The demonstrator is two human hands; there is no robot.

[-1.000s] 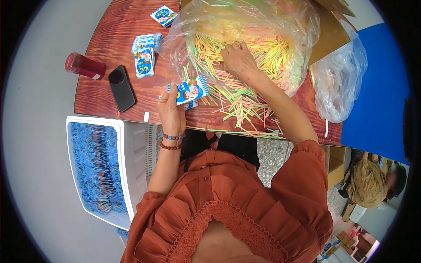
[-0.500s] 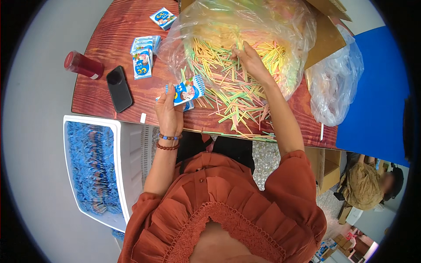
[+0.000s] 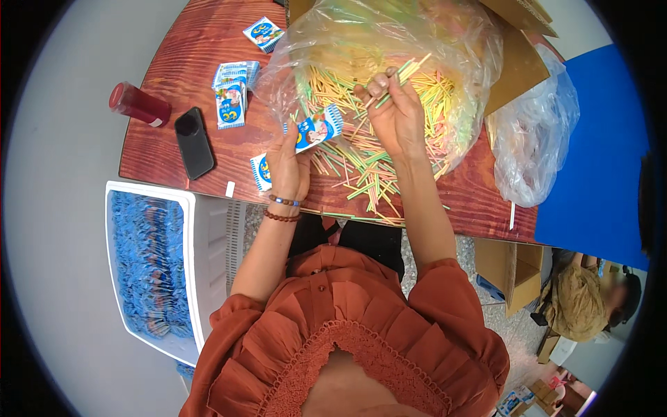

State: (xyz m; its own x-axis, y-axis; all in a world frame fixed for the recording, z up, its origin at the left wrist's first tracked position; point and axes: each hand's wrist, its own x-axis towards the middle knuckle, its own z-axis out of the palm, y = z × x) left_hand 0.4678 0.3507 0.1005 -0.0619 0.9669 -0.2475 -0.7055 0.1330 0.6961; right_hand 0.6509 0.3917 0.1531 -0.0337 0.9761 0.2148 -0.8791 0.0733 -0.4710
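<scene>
My left hand (image 3: 289, 163) is closed on a blue-and-white packet (image 3: 319, 130) with a printed picture, held tilted over the near side of the table. A second packet (image 3: 260, 172) lies beside that hand's left edge. A few thin pastel sticks (image 3: 410, 68), yellow, green and pink, are gripped in the fingers of my right hand (image 3: 396, 115), palm turned up. Below and behind it, a heap of the same kind of sticks (image 3: 375, 177) spills from a large clear plastic bag (image 3: 396, 24) onto the wood.
On the red-brown table (image 3: 156, 83) stand stacked packets (image 3: 231, 101), a lone packet (image 3: 263, 33), a black phone (image 3: 194, 144) and a red bottle (image 3: 141, 104). A white bin (image 3: 191, 271) of blue packets is at lower left. Right: crumpled plastic (image 3: 524, 139), cardboard box (image 3: 511, 69), another person (image 3: 577, 295).
My right hand has lifted from the heap and turned palm up, bringing several sticks with it. The left hand has shifted rightward with its packet, uncovering more of the packet beside it.
</scene>
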